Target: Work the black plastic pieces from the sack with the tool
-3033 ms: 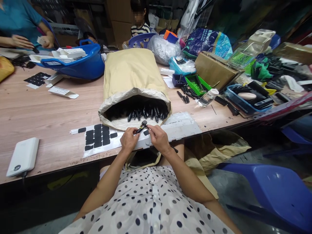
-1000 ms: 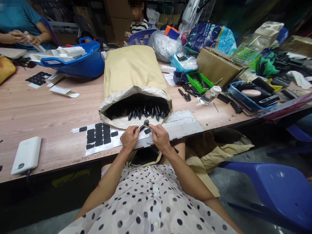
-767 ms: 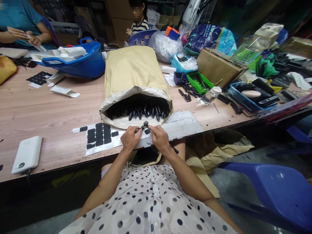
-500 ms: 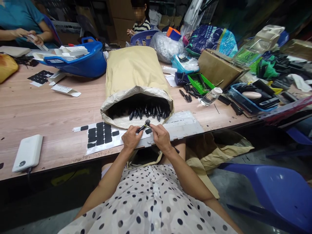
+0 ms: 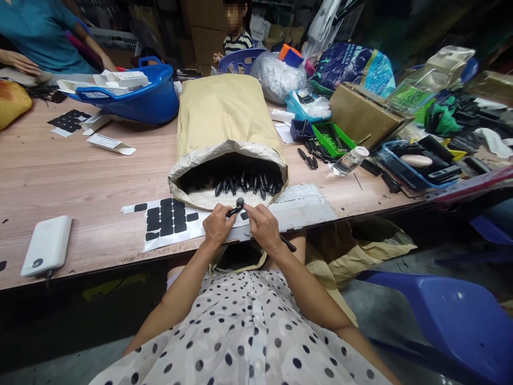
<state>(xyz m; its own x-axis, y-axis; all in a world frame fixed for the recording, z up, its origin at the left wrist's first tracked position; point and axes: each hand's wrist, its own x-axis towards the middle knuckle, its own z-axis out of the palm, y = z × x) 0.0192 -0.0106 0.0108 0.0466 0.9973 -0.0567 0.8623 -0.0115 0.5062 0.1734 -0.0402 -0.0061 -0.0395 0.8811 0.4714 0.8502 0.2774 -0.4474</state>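
Observation:
My left hand is closed around a slim black part, which looks like the pieces in the sack. A small round dark disc shows at its upper end. My right hand pinches close beside that disc, its fingertips meeting the part. From under the right palm sticks out a black rod-like handle; its other end is hidden in the hand. Just beyond both hands lies a tan paper sack, mouth towards me, with many black tapered pieces inside. A sheet of black stickers lies left of my hands.
A white power bank lies at the left front. Farther back are a blue basin and a co-worker's hand. To the right stand a green tray, a clear bottle and a blue basket of parts.
The view has shifted slightly. My hands stay at the sack's mouth, and the disc end has turned a little. The co-worker's hands have moved apart.

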